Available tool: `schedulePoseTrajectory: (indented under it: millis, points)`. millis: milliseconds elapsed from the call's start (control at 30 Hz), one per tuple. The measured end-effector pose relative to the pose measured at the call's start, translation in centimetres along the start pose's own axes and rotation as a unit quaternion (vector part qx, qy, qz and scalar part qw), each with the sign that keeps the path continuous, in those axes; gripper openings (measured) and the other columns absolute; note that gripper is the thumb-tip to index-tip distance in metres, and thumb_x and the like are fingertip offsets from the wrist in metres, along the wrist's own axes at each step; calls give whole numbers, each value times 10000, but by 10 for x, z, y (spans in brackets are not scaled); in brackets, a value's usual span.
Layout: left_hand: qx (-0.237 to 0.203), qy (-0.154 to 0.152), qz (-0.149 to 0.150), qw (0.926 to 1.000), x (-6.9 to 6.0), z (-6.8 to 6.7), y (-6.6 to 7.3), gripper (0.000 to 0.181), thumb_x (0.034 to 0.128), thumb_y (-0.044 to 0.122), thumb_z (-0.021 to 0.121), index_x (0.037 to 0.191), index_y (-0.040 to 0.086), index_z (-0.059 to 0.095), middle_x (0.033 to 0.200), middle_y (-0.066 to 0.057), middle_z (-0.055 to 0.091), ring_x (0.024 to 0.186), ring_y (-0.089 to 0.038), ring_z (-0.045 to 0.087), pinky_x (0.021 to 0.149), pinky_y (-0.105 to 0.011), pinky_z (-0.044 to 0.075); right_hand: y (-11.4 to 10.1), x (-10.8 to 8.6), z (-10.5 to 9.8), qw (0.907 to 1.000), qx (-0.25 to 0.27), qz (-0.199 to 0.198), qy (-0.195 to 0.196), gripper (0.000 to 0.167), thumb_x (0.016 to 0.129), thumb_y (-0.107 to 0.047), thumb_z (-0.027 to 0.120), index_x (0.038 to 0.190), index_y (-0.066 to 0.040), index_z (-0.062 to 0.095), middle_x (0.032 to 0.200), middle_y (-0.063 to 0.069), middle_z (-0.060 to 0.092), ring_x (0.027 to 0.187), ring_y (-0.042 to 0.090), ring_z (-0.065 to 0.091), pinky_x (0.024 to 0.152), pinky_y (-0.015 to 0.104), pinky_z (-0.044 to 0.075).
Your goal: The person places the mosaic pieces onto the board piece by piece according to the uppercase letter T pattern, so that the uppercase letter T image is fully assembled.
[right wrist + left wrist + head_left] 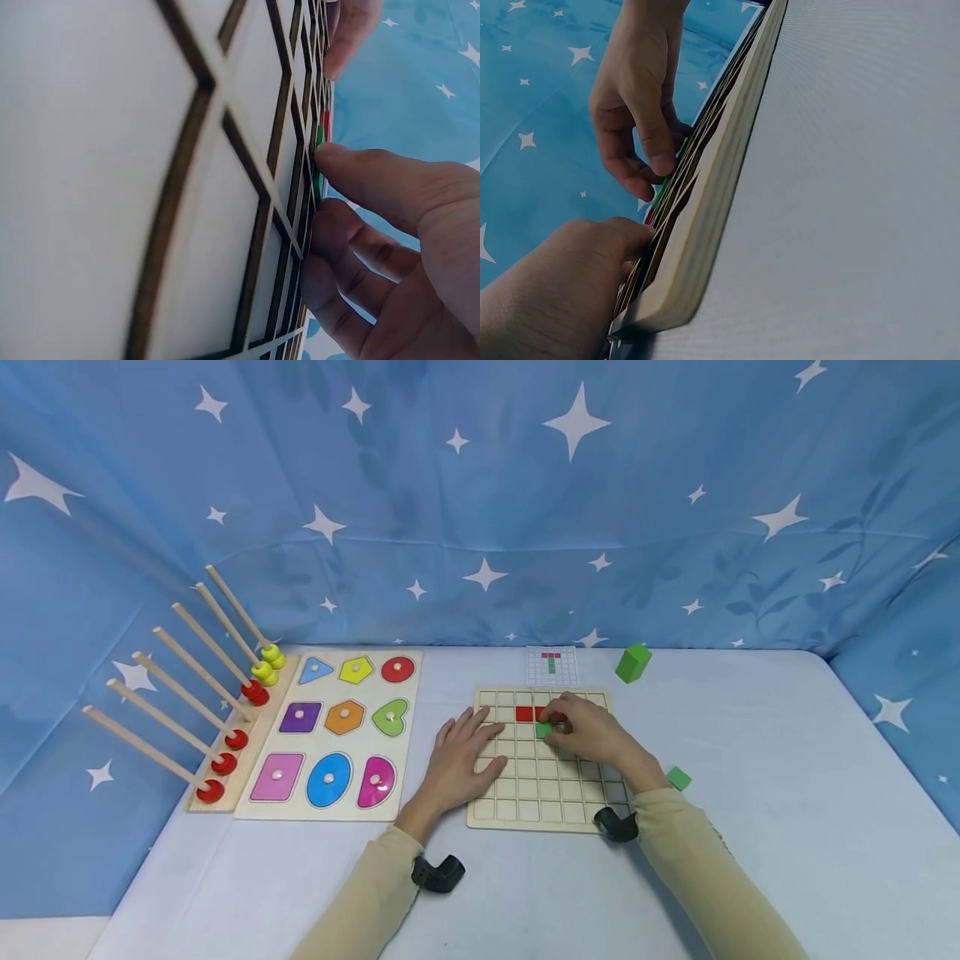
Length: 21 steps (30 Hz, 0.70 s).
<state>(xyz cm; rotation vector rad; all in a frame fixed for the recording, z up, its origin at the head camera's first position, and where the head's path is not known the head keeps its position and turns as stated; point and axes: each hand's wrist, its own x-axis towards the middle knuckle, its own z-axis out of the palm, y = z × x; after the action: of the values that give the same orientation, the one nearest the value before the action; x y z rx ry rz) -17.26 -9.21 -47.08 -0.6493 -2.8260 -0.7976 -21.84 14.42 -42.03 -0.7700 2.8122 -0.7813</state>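
Small green square wooden-looking block (543, 732) just below right of centre is probably light, stiff, kinda slick, so right hand (587, 727) pinching its edges seems smart, left hand (459, 762) spread flat-ish on the pale wooden grid board (528, 788).

Red tiles (523, 714), green tile (543, 732), cream gridded board (528, 788), white-starred blue curtain (480, 468)

I cnt 1 L hand (461, 756), 1 R hand (592, 731), 2 wrist cams (438, 874), 1 grid board (507, 810), 1 pattern card (537, 673) far. On grid: 2 red tiles (524, 714) vis, 1 green tile (543, 730) vis. R: 2 loose green blocks (678, 778). L: 1 shape board (303, 743), 9 knobbed pcs (330, 789), 1 rack (257, 745), 7 pegs (145, 748); beads (210, 791) unclear.
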Motion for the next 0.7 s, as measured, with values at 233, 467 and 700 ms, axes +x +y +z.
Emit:
schedulePoseTrajectory:
  millis: [233,467,700]
  points:
    - [10,33,43,10000,0,-1,0,483,896,375,549,1338,182,526,1510,-86,366,1437,-316,243,1148,-536,171,2,-4,-2,9994,276,213,7,221,855,-183,686,1055,-94,652,978,33,626,849,162,584,768,348,511]
    - [37,31,31,10000,0,0,0,483,897,381,545,1341,192,523,1511,-77,367,1437,-311,247,1148,-532,176,4,-14,-5,9986,442,246,125,201,869,-172,669,1048,-81,656,939,22,629,744,132,548,671,282,472]
    - [38,53,55,10000,1,0,0,484,897,383,552,1338,186,527,1510,-83,368,1435,-317,251,1148,-535,179,7,-28,-11,9981,573,147,189,206,891,-167,638,1076,-74,644,948,27,637,746,127,564,657,276,480]
